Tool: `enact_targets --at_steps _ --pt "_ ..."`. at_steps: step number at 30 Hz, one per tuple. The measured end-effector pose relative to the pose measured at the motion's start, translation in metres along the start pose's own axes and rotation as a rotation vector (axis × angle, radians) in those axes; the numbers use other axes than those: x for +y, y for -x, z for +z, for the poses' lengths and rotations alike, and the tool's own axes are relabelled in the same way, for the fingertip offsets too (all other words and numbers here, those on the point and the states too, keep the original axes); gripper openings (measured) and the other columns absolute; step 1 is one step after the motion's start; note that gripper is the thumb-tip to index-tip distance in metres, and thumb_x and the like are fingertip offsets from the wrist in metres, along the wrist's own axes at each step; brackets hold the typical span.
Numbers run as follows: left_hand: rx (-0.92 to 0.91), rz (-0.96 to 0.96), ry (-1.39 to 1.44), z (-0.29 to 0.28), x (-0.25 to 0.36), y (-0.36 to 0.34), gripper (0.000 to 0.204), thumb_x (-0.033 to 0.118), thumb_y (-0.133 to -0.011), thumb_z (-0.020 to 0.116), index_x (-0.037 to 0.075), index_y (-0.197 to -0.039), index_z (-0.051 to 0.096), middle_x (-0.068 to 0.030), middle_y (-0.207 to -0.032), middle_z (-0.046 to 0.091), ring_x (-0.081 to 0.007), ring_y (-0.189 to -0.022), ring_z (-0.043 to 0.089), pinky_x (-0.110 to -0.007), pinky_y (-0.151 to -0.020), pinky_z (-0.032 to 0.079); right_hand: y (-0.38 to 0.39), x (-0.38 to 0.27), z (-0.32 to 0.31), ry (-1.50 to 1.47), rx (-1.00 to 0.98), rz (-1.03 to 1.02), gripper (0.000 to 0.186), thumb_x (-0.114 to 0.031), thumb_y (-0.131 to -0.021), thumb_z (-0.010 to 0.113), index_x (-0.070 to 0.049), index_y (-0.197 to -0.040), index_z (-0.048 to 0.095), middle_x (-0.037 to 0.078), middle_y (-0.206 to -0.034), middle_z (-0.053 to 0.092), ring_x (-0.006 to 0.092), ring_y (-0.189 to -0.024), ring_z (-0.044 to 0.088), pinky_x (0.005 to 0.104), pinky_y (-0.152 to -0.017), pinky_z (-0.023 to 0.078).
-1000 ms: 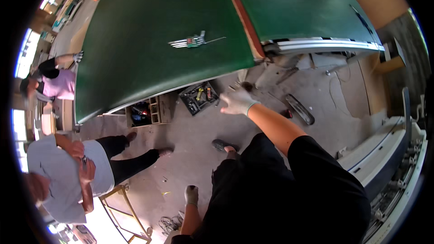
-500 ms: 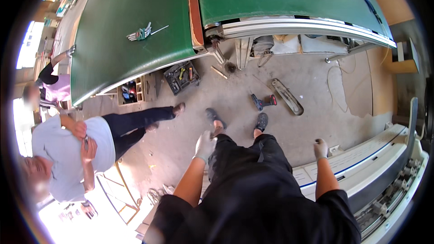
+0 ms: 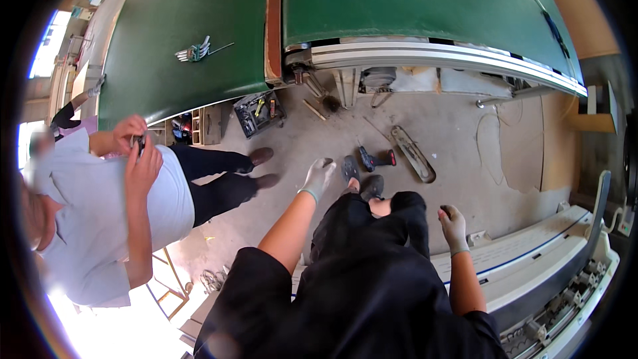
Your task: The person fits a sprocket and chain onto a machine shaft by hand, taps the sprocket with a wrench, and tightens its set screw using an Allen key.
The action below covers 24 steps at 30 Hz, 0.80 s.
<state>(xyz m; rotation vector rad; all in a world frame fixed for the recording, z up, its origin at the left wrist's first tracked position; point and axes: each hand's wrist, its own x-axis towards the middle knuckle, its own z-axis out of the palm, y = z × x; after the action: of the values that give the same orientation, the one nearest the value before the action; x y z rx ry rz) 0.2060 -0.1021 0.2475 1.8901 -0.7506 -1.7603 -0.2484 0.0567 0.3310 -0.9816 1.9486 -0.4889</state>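
Grey-gloved left hand (image 3: 319, 176) hangs with fingers loosely apart, empty; right hand (image 3: 453, 226) is curled, holding nothing visible. Nearest, frame centre, a cordless drill (image 3: 376, 157) lies on the concrete floor (image 3: 458, 133): likely heavy, rigid; grasp its handle.

The co-worker (image 3: 100, 206) at the left is blurred about the head, and the far shoulder runs out past the dark rim of the view. What that person pinches between both hands (image 3: 136, 149) is too small to tell. The contents of the open toolbox (image 3: 260, 112) on the floor are small coloured shapes, not clear enough to name. The wearer's own dark clothing hides the floor under the body and most of both shoes (image 3: 362, 176). The right hand (image 3: 453, 226) shows its back only, so its grip cannot be read.
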Motion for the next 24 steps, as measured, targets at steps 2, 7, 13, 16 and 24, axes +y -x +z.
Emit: enact_targets --at_steps 2,7,13,16,24 --pt "-0.014 -0.029 0.174 0.021 0.005 -0.011 0.039 0.013 -0.098 0.069 -0.005 -0.132 0.058 -0.0133 -0.116 0.067 -0.0204 -0.108 0.064 -0.033 -0.096 0.052 -0.008 -0.009 0.000 -0.161 -0.051 0.051 0.031 -0.019 -0.098 0.069 0.006 -0.116 0.070 0.013 -0.098 0.075 0.0177 -0.089 0.069 0.0317 -0.082 0.055" --pt "0.092 0.117 0.175 0.041 0.001 -0.074 0.038 0.011 -0.096 0.070 -0.004 -0.129 0.058 -0.0117 -0.118 0.064 -0.0177 -0.107 0.064 -0.031 -0.096 0.055 -0.089 -0.017 0.038 -0.436 -0.184 0.203 0.029 -0.017 -0.099 0.070 0.006 -0.117 0.068 0.008 -0.100 0.073 0.0148 -0.090 0.067 0.0285 -0.081 0.054" --pt "0.093 0.271 -0.271 0.100 -0.026 -0.227 0.076 0.023 -0.079 0.084 -0.007 -0.141 0.052 -0.0272 -0.138 0.060 -0.0362 -0.129 0.059 -0.040 -0.109 0.045 -0.246 0.010 0.114 -0.283 -0.403 0.008 0.024 -0.018 -0.094 0.076 0.000 -0.109 0.070 0.006 -0.090 0.072 0.0136 -0.083 0.065 0.0327 -0.073 0.053" --pt "0.082 0.251 -0.406 0.180 0.010 -0.283 0.076 0.023 -0.078 0.084 -0.001 -0.143 0.052 -0.0266 -0.142 0.059 -0.0383 -0.134 0.056 -0.041 -0.113 0.044 -0.290 -0.003 0.114 -0.216 -0.308 0.030 0.030 -0.012 -0.094 0.074 0.002 -0.119 0.068 0.006 -0.090 0.070 0.0132 -0.080 0.063 0.0303 -0.074 0.052" --pt "0.138 0.384 -0.389 0.210 -0.038 -0.379 0.055 0.018 -0.079 0.083 0.007 -0.131 0.065 -0.0213 -0.133 0.064 -0.0379 -0.122 0.063 -0.043 -0.104 0.051 -0.313 0.034 0.177 -0.325 -0.469 0.147 0.032 -0.009 -0.095 0.073 0.003 -0.123 0.065 0.006 -0.101 0.070 0.0127 -0.090 0.065 0.0270 -0.082 0.052"
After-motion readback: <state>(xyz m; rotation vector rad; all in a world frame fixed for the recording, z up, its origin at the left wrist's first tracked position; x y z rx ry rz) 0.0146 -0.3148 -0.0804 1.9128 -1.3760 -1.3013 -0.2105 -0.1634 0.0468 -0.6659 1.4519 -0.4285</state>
